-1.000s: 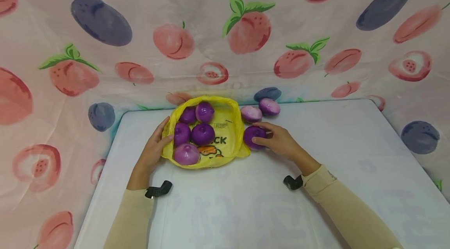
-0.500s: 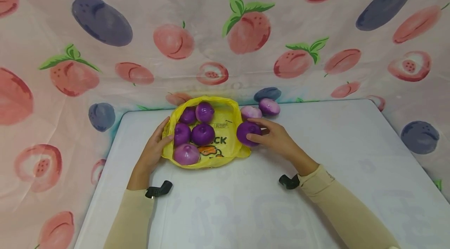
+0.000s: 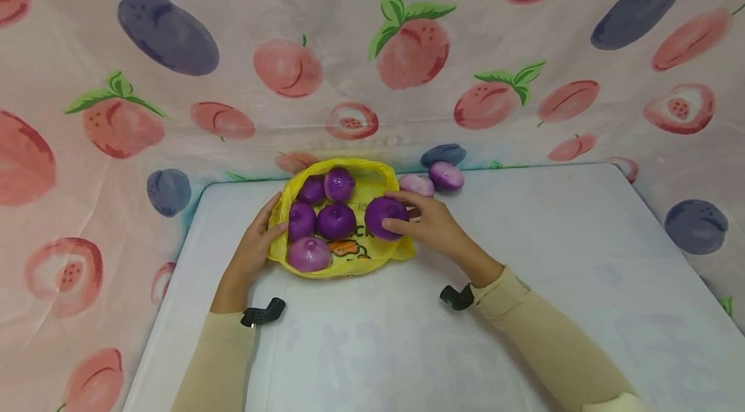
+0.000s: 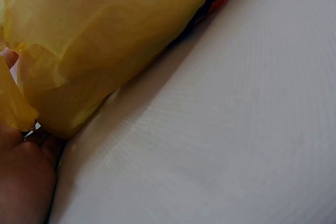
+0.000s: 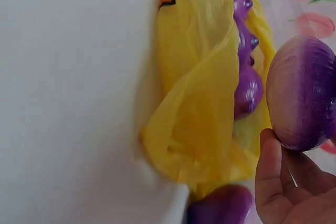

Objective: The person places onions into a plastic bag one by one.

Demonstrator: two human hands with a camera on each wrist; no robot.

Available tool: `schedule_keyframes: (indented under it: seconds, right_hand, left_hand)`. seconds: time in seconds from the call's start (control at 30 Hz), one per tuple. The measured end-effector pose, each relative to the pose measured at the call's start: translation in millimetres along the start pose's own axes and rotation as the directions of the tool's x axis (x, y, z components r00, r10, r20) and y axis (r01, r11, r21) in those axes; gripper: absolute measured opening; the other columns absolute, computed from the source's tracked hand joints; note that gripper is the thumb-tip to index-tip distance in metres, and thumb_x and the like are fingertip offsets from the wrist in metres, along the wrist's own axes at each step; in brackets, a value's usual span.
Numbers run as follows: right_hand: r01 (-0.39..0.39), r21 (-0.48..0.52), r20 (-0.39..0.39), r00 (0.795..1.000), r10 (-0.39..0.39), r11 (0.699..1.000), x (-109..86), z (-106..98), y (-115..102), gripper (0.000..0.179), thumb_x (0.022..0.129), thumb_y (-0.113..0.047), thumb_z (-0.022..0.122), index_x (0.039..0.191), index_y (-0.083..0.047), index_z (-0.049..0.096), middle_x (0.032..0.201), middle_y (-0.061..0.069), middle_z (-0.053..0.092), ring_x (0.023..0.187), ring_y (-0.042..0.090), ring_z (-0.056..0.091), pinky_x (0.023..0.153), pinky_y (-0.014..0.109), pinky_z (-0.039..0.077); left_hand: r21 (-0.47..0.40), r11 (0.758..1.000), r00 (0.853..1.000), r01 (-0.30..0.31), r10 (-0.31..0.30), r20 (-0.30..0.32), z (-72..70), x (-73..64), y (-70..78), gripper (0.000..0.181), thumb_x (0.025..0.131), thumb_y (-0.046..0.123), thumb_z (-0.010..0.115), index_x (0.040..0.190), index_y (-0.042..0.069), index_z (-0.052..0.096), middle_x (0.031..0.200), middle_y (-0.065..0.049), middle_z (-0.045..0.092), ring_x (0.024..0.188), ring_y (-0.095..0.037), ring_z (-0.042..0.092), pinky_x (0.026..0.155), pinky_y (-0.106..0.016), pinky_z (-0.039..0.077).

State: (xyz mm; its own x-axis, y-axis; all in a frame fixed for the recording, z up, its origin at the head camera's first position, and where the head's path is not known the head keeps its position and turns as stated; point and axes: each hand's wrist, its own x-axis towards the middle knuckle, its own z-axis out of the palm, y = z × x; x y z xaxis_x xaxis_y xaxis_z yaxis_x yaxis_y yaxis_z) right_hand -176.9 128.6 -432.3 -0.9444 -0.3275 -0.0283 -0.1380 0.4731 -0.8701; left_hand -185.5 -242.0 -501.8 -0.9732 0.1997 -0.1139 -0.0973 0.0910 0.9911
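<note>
A yellow plastic bag (image 3: 372, 253) lies with its mouth spread wide, several purple onions (image 3: 336, 222) grouped in its left half. My left hand (image 3: 256, 240) holds the bag's left rim, thumb over the edge and fingers along the outside; the left wrist view shows that hand (image 4: 26, 174) low against the yellow plastic (image 4: 105, 40). My right hand (image 3: 433, 221) grips a dark purple onion (image 3: 383, 215) between thumb and fingers, over the right side of the bag's opening. In the right wrist view this onion (image 5: 302, 93) is raised beside the bag, pale on one side.
Two lighter purple onions, one nearer the bag (image 3: 416, 185) and one farther right (image 3: 446, 176), sit at the back edge of the white table (image 3: 553, 237). A fruit-printed cloth (image 3: 233, 43) hangs behind the table.
My right hand has lifted the dark onion from the table right of the bag and carried it left, over the bag's opening. The left hand and bag have stayed in place.
</note>
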Motion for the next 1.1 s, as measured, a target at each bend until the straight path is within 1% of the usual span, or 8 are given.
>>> schedule_keyframes:
  seconds: [0.13,0.23,0.37,0.47,0.67,0.93,1.1]
  right_hand:
    - [0.062,0.013,0.011,0.998,-0.062,0.998,5.4,8.0,-8.4,0.053,0.090,-0.038,0.079,0.138,-0.023,0.064,0.131,0.005,0.068,0.114,0.030,0.065,0.098,0.044,0.057]
    - [0.074,0.022,0.021,0.997,-0.075,0.997,9.6,13.8,-12.5,0.053,0.090,-0.038,0.079,0.138,-0.024,0.064,0.132,0.004,0.067,0.115,0.029,0.065,0.100,0.043,0.056]
    - [0.061,0.013,0.036,0.997,-0.061,0.998,14.0,21.1,-16.5,0.054,0.090,-0.041,0.078,0.139,-0.027,0.063,0.133,0.003,0.067,0.116,0.027,0.065,0.102,0.044,0.055]
    - [0.048,0.010,0.050,0.998,-0.048,0.999,16.4,26.3,-19.0,0.054,0.089,-0.043,0.078,0.139,-0.028,0.063,0.133,0.002,0.068,0.116,0.026,0.065,0.102,0.044,0.055]
    - [0.051,0.025,0.076,0.996,-0.053,0.998,20.3,36.3,-20.6,0.053,0.090,-0.043,0.078,0.138,-0.028,0.063,0.129,0.000,0.070,0.113,0.024,0.066,0.098,0.039,0.057]
    - [0.065,0.028,0.087,0.994,-0.068,0.997,23.8,47.6,-21.4,0.054,0.090,-0.041,0.078,0.140,-0.027,0.062,0.139,0.000,0.064,0.114,0.024,0.067,0.097,0.037,0.057]
    - [0.033,0.006,0.128,0.991,-0.034,0.999,24.2,56.2,-15.7,0.055,0.087,-0.042,0.080,0.138,-0.031,0.063,0.141,-0.001,0.062,0.112,0.022,0.068,0.096,0.035,0.058]
  left_hand:
    - [0.005,1.000,1.000,0.001,-0.001,-0.004,-0.7,0.4,-0.7,0.066,0.105,0.030,0.057,0.162,0.038,0.025,0.171,0.004,0.019,0.156,-0.022,0.021,0.110,-0.012,0.038]
    - [0.008,1.000,1.000,-0.004,0.004,-0.005,-1.0,0.6,-1.0,0.066,0.105,0.031,0.057,0.162,0.039,0.025,0.171,0.004,0.019,0.156,-0.023,0.021,0.109,-0.011,0.038]
    - [0.005,1.000,1.000,0.001,-0.001,-0.008,-0.5,0.2,-0.2,0.066,0.104,0.031,0.058,0.161,0.040,0.026,0.171,0.005,0.020,0.156,-0.021,0.022,0.107,-0.009,0.039]
    - [0.009,1.000,1.000,0.008,-0.008,-0.007,-0.6,0.1,0.3,0.066,0.105,0.031,0.058,0.162,0.040,0.025,0.171,0.005,0.020,0.156,-0.021,0.022,0.108,-0.010,0.038]
    - [0.020,0.999,1.000,0.027,-0.027,-0.012,-0.9,-0.2,1.1,0.066,0.105,0.032,0.057,0.161,0.041,0.024,0.171,0.007,0.019,0.156,-0.020,0.022,0.111,-0.012,0.038]
    - [0.007,1.000,1.000,0.014,-0.014,-0.009,-1.5,0.5,-1.4,0.066,0.105,0.031,0.057,0.162,0.040,0.025,0.171,0.005,0.019,0.156,-0.021,0.022,0.107,-0.009,0.039]
    - [-0.002,1.000,1.000,0.004,-0.004,-0.007,-1.7,1.2,-3.3,0.067,0.104,0.031,0.058,0.162,0.039,0.025,0.171,0.005,0.019,0.156,-0.021,0.022,0.106,-0.008,0.039]
